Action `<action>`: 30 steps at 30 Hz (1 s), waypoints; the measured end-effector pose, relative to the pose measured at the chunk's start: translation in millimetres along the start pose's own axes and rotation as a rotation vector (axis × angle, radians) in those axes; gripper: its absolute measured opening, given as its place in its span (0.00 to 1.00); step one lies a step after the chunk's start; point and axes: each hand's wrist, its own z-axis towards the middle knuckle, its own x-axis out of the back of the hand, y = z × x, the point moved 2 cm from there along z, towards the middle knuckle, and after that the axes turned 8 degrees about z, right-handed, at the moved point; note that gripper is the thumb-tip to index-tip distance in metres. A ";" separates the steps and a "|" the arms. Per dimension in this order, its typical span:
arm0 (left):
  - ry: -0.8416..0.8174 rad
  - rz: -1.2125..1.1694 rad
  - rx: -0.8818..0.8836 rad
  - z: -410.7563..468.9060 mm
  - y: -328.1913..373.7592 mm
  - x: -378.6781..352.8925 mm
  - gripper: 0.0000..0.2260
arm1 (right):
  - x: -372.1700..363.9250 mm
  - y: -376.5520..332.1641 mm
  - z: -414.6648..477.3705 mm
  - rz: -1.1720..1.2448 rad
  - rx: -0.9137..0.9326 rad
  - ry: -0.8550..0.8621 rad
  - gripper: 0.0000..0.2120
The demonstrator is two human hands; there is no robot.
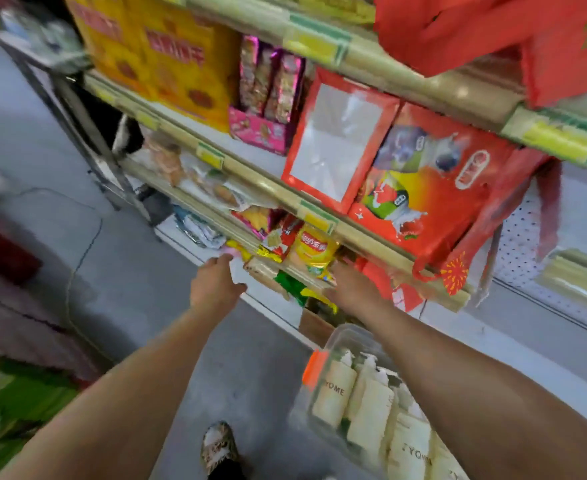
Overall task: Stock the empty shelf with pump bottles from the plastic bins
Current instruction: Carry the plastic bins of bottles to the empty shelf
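The clear plastic bin (345,341) on the floor is packed with cream pump bottles (333,393); none looks shelved yet, so stocking seems barely begun; above the bin, the left hand (215,284) and right hand (352,289) both reach forward, loosely spread, holding nothing

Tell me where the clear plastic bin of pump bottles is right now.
In the head view, the clear plastic bin sits on the floor at lower right, below the right forearm, in front of the shelf's base, with cream pump bottles upright inside.
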 end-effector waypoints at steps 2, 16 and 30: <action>0.102 0.053 -0.013 18.2 -27.9 53.1 0.29 | 17.5 -68.5 24.0 0.016 0.126 0.021 0.27; 0.582 0.191 0.194 106.7 -222.1 351.4 0.27 | 114.0 -486.3 136.2 0.009 0.689 0.254 0.30; 0.660 0.100 0.386 243.3 -345.9 428.5 0.27 | 106.3 -686.8 289.7 -0.052 0.883 0.222 0.28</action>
